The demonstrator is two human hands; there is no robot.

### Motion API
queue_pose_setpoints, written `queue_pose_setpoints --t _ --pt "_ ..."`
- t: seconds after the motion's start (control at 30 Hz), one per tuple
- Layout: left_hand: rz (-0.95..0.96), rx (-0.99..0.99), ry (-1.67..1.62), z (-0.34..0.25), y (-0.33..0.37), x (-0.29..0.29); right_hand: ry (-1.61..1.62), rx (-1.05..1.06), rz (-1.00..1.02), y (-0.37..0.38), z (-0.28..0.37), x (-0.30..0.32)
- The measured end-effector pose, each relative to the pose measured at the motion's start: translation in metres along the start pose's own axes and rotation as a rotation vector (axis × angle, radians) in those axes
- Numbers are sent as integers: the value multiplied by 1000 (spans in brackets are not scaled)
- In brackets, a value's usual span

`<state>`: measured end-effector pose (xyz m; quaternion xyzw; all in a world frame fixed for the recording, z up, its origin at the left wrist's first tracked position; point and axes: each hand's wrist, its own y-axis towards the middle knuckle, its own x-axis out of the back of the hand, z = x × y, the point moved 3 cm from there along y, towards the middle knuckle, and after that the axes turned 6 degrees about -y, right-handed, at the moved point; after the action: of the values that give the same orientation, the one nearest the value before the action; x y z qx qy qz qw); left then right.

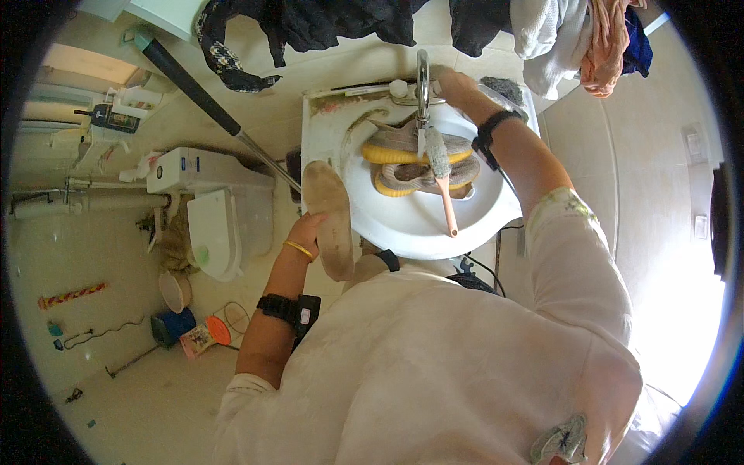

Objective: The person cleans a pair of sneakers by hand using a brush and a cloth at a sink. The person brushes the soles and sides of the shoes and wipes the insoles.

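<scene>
Left of centre, my left fingers point(315, 220) pinch the insole point(332, 232), probably to clear the basin point(387, 225); whether my right fingers point(444, 76) grip, I can't tell.

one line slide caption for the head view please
Left hand holding a beige-brown insole, right hand by the tap, shoes and brush in the white sink.

A white ceramic washbasin point(411, 236), a curved chrome faucet point(423, 85) and a white tank-backed toilet point(217, 221) mark a tiled bathroom.
</scene>
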<state>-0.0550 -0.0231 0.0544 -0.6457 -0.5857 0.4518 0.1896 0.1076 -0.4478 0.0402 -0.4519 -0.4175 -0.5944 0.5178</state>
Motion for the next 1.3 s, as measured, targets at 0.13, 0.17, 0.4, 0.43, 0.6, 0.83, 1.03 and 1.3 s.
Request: queue_pose_setpoints --t 0.13,0.17,0.4,0.43,0.6,0.83,1.03,1.3 --pt "294 -668 1076 7 36 60 96 -54 259 -75 5 10" --pt "176 -324 482 0 31 45 138 -68 474 -108 0 6" --pt "56 38 -94 5 36 38 1049 -251 718 -249 58 -22" --pt "93 72 -98 5 37 37 1051 -256 713 -256 64 -12" --pt "142 55 -80 0 41 33 1179 -340 761 -263 82 37" --pt "137 5 37 -5 38 18 1074 -373 652 -255 79 41" --pt "93 16 56 -7 42 27 139 -210 -78 -228 41 -5" --pt "64 41 -40 -1 45 52 254 -315 271 -201 10 -2"
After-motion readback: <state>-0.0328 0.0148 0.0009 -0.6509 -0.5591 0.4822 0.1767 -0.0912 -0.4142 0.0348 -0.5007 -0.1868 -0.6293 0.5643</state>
